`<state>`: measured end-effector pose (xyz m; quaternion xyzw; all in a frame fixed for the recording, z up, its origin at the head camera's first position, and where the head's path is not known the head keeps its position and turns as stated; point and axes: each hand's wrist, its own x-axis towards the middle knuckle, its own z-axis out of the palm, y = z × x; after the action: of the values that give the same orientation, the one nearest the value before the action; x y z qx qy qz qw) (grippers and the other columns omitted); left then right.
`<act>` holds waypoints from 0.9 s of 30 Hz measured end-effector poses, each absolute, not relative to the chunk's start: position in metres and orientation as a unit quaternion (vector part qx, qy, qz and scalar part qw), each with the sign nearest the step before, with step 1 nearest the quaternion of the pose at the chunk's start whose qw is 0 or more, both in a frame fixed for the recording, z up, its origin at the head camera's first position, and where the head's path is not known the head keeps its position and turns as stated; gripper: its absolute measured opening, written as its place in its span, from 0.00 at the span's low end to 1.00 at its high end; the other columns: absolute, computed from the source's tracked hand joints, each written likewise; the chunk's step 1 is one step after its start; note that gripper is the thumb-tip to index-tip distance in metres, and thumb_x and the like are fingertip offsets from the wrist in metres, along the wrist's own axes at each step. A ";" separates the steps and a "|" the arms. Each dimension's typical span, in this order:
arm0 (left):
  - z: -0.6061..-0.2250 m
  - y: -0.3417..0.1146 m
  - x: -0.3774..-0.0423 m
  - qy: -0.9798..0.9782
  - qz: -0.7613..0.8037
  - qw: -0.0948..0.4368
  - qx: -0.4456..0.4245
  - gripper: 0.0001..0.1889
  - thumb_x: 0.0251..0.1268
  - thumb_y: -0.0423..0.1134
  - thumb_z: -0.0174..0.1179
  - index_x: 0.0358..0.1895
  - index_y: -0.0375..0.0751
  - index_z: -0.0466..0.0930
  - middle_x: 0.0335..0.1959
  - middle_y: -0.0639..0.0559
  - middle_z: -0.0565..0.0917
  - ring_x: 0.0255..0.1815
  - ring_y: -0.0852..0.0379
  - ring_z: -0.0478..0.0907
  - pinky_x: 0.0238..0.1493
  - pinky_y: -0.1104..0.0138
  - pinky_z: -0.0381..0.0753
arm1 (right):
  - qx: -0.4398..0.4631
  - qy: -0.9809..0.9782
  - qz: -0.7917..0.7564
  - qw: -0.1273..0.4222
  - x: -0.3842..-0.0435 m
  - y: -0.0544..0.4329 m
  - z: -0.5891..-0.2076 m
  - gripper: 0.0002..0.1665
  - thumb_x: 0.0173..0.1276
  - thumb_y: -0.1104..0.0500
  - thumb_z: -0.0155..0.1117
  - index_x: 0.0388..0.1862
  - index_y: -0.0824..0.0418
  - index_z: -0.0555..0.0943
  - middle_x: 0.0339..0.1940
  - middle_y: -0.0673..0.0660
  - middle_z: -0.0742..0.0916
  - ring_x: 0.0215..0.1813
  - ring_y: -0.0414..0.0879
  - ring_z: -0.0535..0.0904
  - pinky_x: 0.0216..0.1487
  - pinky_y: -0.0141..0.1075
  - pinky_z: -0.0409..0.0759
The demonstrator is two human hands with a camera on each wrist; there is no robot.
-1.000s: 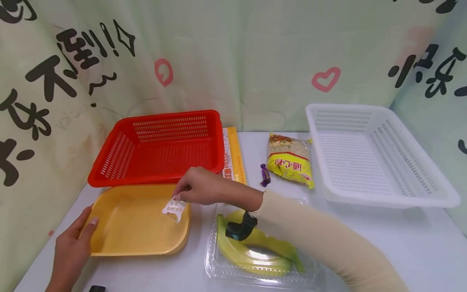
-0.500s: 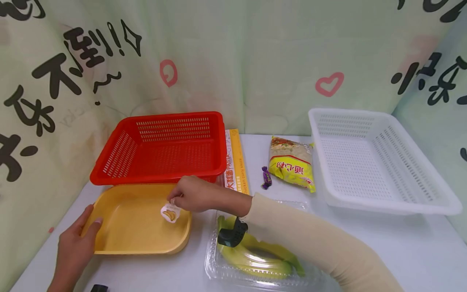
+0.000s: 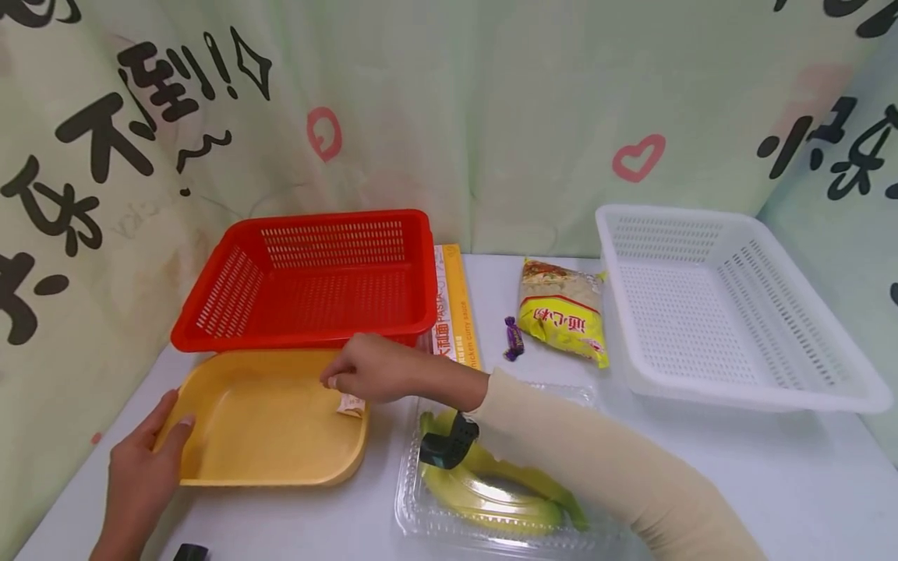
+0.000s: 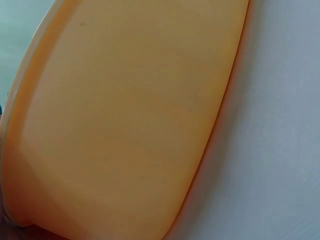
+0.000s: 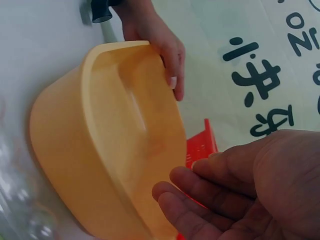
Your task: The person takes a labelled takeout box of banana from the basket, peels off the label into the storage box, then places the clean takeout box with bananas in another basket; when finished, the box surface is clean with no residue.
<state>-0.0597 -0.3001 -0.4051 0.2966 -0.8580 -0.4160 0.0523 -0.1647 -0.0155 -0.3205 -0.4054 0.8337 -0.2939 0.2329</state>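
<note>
A yellow plastic basin (image 3: 266,428) stands at the left of the table. My left hand (image 3: 140,463) grips its left rim, thumb inside the wall; the left wrist view shows mostly the basin's outer side. Above the basin's right end hovers my right hand (image 3: 379,370), and in the right wrist view its loosely bent fingers (image 5: 182,215) hold nothing. Just beneath that hand, a small white printed snack packet (image 3: 351,405) lies inside the basin near the right wall, partly hidden by the hand.
Behind the basin is a red basket (image 3: 330,304), beside a pasta box (image 3: 456,312). A purple-wrapped candy (image 3: 514,339) and yellow pasta bag (image 3: 563,315) lie by a white basket (image 3: 701,312). Bananas sit in a clear clamshell (image 3: 491,530) under my right forearm.
My right hand has let go of the small packet, which dropped into the basin's right end. The left hand keeps its grip on the rim.
</note>
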 end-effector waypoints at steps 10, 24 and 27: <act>-0.406 -0.301 -0.060 -0.856 -0.412 0.061 0.306 0.27 0.78 0.49 0.43 0.76 0.52 0.51 0.75 0.49 0.58 0.75 0.45 0.51 0.69 0.50 0.58 | -0.400 0.822 -0.343 0.214 -0.165 0.030 -0.285 0.17 0.73 0.60 0.59 0.58 0.59 0.82 0.47 0.47 0.87 0.37 0.41 0.78 0.36 0.28 0.79; -0.400 -0.304 -0.058 -0.865 -0.411 0.051 0.284 0.30 0.77 0.52 0.43 0.77 0.51 0.50 0.74 0.47 0.59 0.75 0.47 0.52 0.67 0.59 0.59 | -0.394 0.817 -0.392 0.153 -0.153 0.089 -0.266 0.18 0.72 0.63 0.59 0.59 0.61 0.82 0.49 0.49 0.86 0.46 0.40 0.80 0.45 0.33 0.81; -0.398 -0.305 -0.060 -0.872 -0.410 0.041 0.263 0.33 0.77 0.53 0.43 0.78 0.49 0.44 0.74 0.45 0.59 0.75 0.47 0.52 0.63 0.66 0.59 | -0.395 0.820 -0.390 0.139 -0.149 0.101 -0.265 0.18 0.72 0.62 0.59 0.59 0.61 0.81 0.51 0.49 0.86 0.50 0.40 0.81 0.49 0.34 0.81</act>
<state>-0.0597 -0.3050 -0.3977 0.2633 -0.8723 -0.4100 0.0407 -0.1488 0.1009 -0.2651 -0.3950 0.8202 -0.3899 0.1387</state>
